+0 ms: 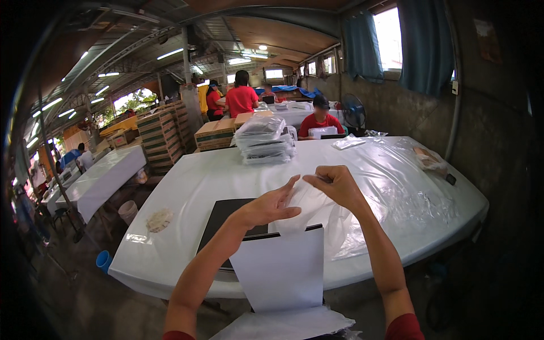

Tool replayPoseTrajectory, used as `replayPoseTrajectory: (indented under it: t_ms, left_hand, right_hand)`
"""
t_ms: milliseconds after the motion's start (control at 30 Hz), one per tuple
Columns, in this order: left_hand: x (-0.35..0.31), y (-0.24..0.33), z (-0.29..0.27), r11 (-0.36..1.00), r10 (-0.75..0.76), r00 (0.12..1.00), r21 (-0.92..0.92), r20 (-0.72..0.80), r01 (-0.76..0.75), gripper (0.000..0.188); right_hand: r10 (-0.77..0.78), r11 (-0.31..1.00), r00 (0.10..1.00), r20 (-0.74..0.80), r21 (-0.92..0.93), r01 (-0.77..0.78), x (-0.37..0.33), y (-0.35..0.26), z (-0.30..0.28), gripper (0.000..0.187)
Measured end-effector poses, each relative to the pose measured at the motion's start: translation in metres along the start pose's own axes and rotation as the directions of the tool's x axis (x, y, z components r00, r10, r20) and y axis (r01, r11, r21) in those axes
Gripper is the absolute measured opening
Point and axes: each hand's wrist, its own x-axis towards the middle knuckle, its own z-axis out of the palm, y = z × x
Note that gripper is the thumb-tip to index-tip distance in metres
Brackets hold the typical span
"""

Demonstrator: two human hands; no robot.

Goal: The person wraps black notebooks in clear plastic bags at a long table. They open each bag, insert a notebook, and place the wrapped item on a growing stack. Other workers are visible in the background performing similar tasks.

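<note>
My right hand [339,186] is raised over the near part of the table, its fingers pinching the upper edge of a thin, clear plastic bag [309,207]. Across from it, my left hand [271,205] has its thumb and fingers apart, beside the bag's left edge; whether it touches the film is hard to tell. Below the hands, a white sheet [283,272] with black strips along its top leans at the table's near edge. A flat black board or folder [221,220] lies on the table, partly behind my left forearm.
Clear plastic film [391,209] spreads over the right side of the white-covered table [187,175]. A stack of plastic-wrapped packs [263,139] stands at its far edge. A crumpled cloth [159,220] lies left. Beyond sit a person in red [322,120], a fan [353,110] and stacked crates [161,133].
</note>
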Motion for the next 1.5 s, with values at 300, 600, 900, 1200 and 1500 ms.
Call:
replayPoseTrajectory:
  t_ms: [300,600,900,1200,1500]
  left_hand:
    - [-0.033,0.010,0.039,0.823,0.042,0.999,-0.567,0.025,-0.020,0.048]
    - [-0.101,0.062,0.034,0.891,0.007,0.995,-0.450,-0.095,-0.050,0.051]
    - [-0.121,0.078,0.042,0.889,0.014,1.000,-0.458,0.021,-0.003,0.058]
    - [-0.131,0.042,0.060,0.643,-0.105,0.986,-0.747,0.131,0.168,0.051]
    - [-0.134,0.016,0.092,0.345,-0.172,0.978,-0.923,0.115,0.169,0.049]
  right_hand:
    - [0.013,1.000,0.933,0.359,0.011,-0.019,-0.035,-0.011,-0.038,0.034]
    - [0.197,0.911,0.915,0.352,0.280,-0.304,-0.108,-0.027,-0.042,0.019]
    - [0.329,0.703,0.883,0.335,0.538,-0.466,-0.123,-0.055,-0.046,0.019]
    - [0.336,0.929,0.858,0.390,0.014,-0.370,-0.134,-0.001,-0.008,0.047]
    - [-0.547,0.813,0.828,0.123,-0.156,0.561,-0.138,-0.060,0.027,0.028]
